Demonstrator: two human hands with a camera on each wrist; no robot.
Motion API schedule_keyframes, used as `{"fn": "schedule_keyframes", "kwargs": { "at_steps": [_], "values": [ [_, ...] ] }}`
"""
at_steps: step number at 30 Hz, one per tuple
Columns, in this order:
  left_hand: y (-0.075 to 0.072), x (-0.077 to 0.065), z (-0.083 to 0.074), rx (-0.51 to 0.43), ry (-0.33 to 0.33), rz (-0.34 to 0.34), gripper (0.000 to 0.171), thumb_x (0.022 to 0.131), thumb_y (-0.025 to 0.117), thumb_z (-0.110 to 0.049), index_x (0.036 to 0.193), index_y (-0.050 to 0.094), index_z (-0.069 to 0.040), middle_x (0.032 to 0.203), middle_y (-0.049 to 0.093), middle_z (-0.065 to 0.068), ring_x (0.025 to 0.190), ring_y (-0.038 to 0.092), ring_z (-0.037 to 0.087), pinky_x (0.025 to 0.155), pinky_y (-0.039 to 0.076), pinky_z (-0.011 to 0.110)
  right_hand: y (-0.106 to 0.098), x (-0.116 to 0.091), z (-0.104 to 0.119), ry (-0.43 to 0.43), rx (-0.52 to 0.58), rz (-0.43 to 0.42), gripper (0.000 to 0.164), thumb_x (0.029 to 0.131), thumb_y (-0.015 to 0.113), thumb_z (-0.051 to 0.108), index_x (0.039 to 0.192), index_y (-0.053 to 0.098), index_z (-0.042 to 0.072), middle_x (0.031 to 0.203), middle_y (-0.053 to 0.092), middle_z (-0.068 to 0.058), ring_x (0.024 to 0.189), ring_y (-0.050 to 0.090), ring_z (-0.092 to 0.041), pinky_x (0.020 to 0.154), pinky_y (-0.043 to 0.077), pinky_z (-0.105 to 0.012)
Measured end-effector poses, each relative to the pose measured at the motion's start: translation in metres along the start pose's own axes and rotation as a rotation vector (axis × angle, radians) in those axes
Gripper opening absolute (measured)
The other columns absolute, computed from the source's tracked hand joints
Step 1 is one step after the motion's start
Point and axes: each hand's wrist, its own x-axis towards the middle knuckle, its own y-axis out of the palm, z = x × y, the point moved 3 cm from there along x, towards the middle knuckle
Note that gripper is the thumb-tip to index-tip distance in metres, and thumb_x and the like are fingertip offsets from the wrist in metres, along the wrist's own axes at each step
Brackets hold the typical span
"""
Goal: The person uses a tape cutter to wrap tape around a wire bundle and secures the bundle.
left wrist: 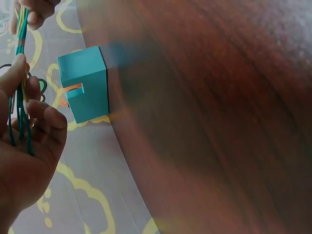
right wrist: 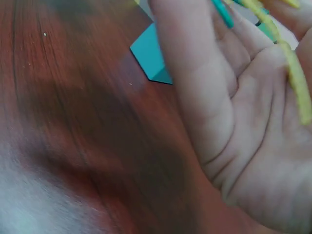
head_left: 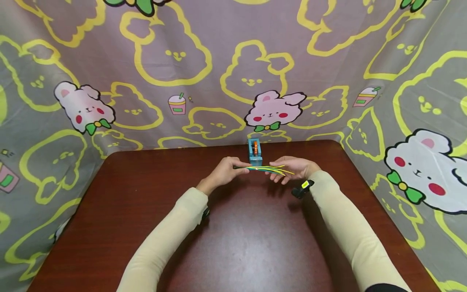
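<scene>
A bundle of thin green and yellow wires is held over the table, its yellow ends fanned out to the right. My left hand pinches the bundle between thumb and fingers; green ends run down over that palm in the left wrist view. A narrow brownish band shows around the wires between the hands. My right hand lies behind the fanned ends, fingers loosely extended. In the right wrist view, a yellow wire crosses its palm. Just behind the bundle stands a blue tape dispenser with an orange reel.
The dark red-brown wooden table reaches back to a patterned cloth curtain that hangs behind and at both sides. The dispenser stands near the table's far edge. A black wrist device sits at the right cuff.
</scene>
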Motion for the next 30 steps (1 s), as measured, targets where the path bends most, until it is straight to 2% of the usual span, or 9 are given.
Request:
{"fn": "schedule_keyframes", "kwargs": {
  "at_steps": [2, 7, 13, 18, 22, 25, 30],
  "values": [
    [0.002, -0.001, 0.000, 0.009, 0.006, -0.014, 0.025, 0.090, 0.076, -0.016, 0.115, 0.078, -0.012, 0.078, 0.061, 0.002, 0.070, 0.043, 0.014, 0.059, 0.038, 0.026, -0.003, -0.001, 0.002, 0.006, -0.024, -0.011, 0.053, 0.107, 0.051, 0.024, 0.132, 0.048, -0.022, 0.089, 0.072, -0.012, 0.075, 0.069, -0.017, 0.063, 0.058, -0.031],
    [0.005, -0.002, -0.001, -0.002, -0.001, -0.025, 0.027, 0.089, 0.078, -0.015, 0.116, 0.077, -0.012, 0.080, 0.059, 0.003, 0.071, 0.045, 0.015, 0.060, 0.040, 0.026, -0.003, -0.004, 0.008, 0.004, -0.080, -0.038, 0.044, 0.104, 0.057, 0.015, 0.129, 0.052, -0.021, 0.085, 0.071, -0.010, 0.074, 0.068, -0.018, 0.069, 0.059, -0.036],
    [0.008, -0.003, 0.003, -0.016, -0.006, -0.030, 0.028, 0.090, 0.077, -0.010, 0.118, 0.077, -0.012, 0.087, 0.061, 0.002, 0.075, 0.048, 0.017, 0.063, 0.042, 0.027, -0.001, -0.008, 0.016, -0.048, -0.190, -0.093, 0.044, 0.099, 0.065, 0.015, 0.126, 0.056, -0.019, 0.086, 0.070, -0.014, 0.071, 0.068, -0.019, 0.075, 0.059, -0.039],
    [0.010, -0.003, 0.007, -0.002, 0.009, -0.045, 0.032, 0.089, 0.078, -0.008, 0.120, 0.075, -0.009, 0.096, 0.066, 0.003, 0.086, 0.056, 0.018, 0.075, 0.048, 0.030, 0.001, -0.008, 0.018, -0.072, -0.278, -0.141, 0.041, 0.099, 0.067, 0.016, 0.125, 0.062, -0.014, 0.087, 0.071, -0.015, 0.069, 0.067, -0.018, 0.076, 0.059, -0.042],
    [0.011, -0.002, 0.011, -0.001, -0.004, -0.058, 0.030, 0.087, 0.080, -0.012, 0.117, 0.076, -0.005, 0.100, 0.069, 0.004, 0.094, 0.060, 0.021, 0.083, 0.049, 0.034, 0.004, -0.008, 0.018, -0.119, -0.366, -0.166, 0.038, 0.098, 0.068, 0.017, 0.123, 0.065, -0.012, 0.090, 0.070, -0.024, 0.067, 0.065, -0.019, 0.072, 0.059, -0.041],
    [0.011, -0.001, 0.015, -0.009, -0.029, -0.056, 0.027, 0.090, 0.078, -0.018, 0.114, 0.077, -0.005, 0.102, 0.070, 0.004, 0.096, 0.062, 0.022, 0.083, 0.051, 0.035, 0.007, -0.009, 0.020, -0.169, -0.448, -0.189, 0.033, 0.098, 0.069, 0.018, 0.118, 0.070, -0.007, 0.092, 0.069, -0.029, 0.066, 0.064, -0.020, 0.069, 0.059, -0.040],
    [0.010, 0.000, 0.021, -0.038, -0.060, -0.061, 0.027, 0.099, 0.067, -0.026, 0.111, 0.077, -0.004, 0.105, 0.074, 0.007, 0.093, 0.066, 0.016, 0.083, 0.053, 0.033, 0.014, -0.011, 0.023, -0.259, -0.572, -0.215, 0.024, 0.098, 0.068, 0.016, 0.112, 0.075, -0.002, 0.087, 0.069, -0.026, 0.068, 0.063, -0.023, 0.070, 0.057, -0.050]
  ]
}}
